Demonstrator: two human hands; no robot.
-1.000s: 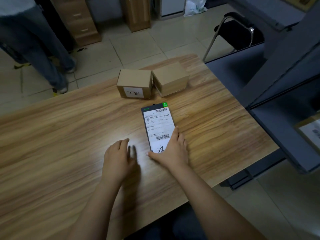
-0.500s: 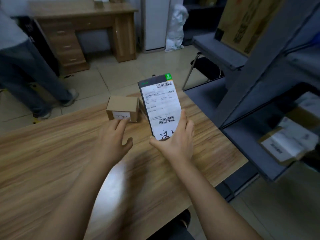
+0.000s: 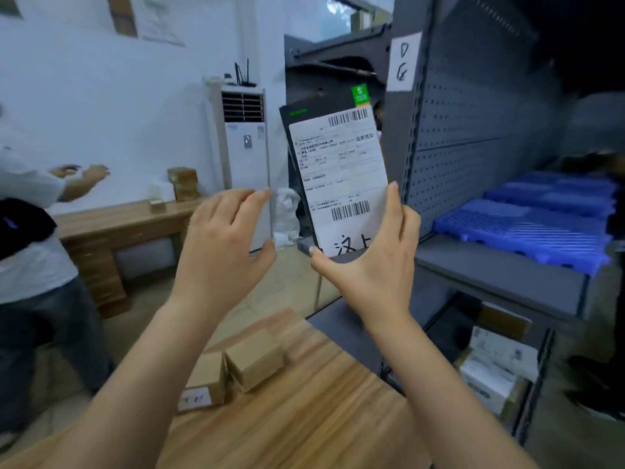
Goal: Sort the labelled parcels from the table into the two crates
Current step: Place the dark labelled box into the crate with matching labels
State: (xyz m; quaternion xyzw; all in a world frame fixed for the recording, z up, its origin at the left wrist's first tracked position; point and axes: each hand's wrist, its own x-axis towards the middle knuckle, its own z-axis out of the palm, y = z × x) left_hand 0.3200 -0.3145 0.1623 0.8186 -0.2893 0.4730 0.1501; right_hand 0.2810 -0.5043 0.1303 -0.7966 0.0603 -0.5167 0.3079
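A flat black parcel [image 3: 338, 164] with a white shipping label and handwritten characters stands upright in the air at chest height. My right hand [image 3: 372, 262] grips its lower end, thumb on the left edge and fingers up the right edge. My left hand [image 3: 223, 242] hovers just left of it with fingers spread and loosely bent, holding nothing. Two small cardboard boxes [image 3: 206, 380] [image 3: 257, 362] sit side by side on the wooden table [image 3: 304, 418]; the left one shows a white label.
A grey metal shelving unit [image 3: 473, 130] stands right of the table, with blue crates [image 3: 527, 228] on a shelf and labelled parcels [image 3: 493, 370] on a lower one. A person [image 3: 33, 252] stands at the left by a wooden desk [image 3: 115, 225]. An air conditioner [image 3: 245, 140] is behind.
My right hand has lifted the black parcel off the table up to eye level. The left hand rose beside it. The view tilted up toward the shelves.
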